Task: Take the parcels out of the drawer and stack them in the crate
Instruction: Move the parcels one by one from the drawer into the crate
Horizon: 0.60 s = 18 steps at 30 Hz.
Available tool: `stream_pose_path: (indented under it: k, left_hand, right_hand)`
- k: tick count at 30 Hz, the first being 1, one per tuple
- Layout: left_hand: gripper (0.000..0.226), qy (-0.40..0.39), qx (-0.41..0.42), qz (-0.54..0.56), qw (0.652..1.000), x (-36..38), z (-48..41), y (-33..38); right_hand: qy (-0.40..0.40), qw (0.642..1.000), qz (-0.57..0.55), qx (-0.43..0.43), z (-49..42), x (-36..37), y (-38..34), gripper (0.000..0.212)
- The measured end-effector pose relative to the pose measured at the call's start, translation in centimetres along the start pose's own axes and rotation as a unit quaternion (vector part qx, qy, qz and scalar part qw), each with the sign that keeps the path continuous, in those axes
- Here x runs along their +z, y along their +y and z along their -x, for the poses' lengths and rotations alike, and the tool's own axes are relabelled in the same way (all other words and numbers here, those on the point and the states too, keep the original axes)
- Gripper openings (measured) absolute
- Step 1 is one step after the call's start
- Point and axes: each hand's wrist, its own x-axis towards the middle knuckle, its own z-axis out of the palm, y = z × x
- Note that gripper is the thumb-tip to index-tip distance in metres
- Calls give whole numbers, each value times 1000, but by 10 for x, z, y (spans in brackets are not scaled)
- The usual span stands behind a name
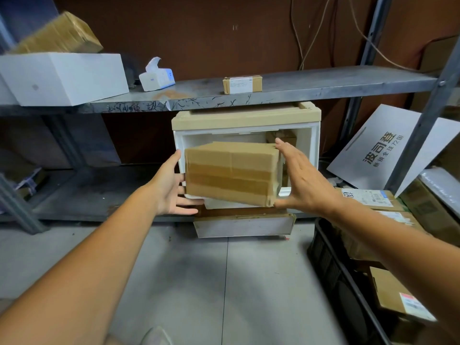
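I hold a brown taped cardboard parcel (231,173) in the air in front of the white drawer unit (314,145) on the lower shelf. My left hand (171,188) presses its left side, fingers straight and reaching under it. My right hand (301,180) lies flat against its right side, thumb at the bottom corner. Another parcel (283,138) shows inside the drawer behind. The drawer's front panel (244,226) hangs down below the shelf edge. The black crate (328,265) stands on the floor at right and holds labelled parcels (395,295).
The upper metal shelf carries a small labelled parcel (242,84), a tissue pack (156,77) and a white box (62,75). A white printed board (380,155) leans at right behind a grey shelf post (423,125). Grey floor lies below me.
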Motion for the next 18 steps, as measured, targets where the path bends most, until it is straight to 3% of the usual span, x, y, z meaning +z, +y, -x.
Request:
stream_pose_path:
  k: [7,12,18]
  left_hand:
    - [67,38,61,-54,996,13,4,-3]
    - [51,29,78,-55,995,14,2,-5]
    - [40,-23,98,-35,994,20,6,-6]
  right_hand:
    - [19,974,-166,153,-14,0,-6,91]
    - [25,901,-366,232,-17,-5,-8,55]
    - [-18,837,-433,334,-15,-16,-5,66]
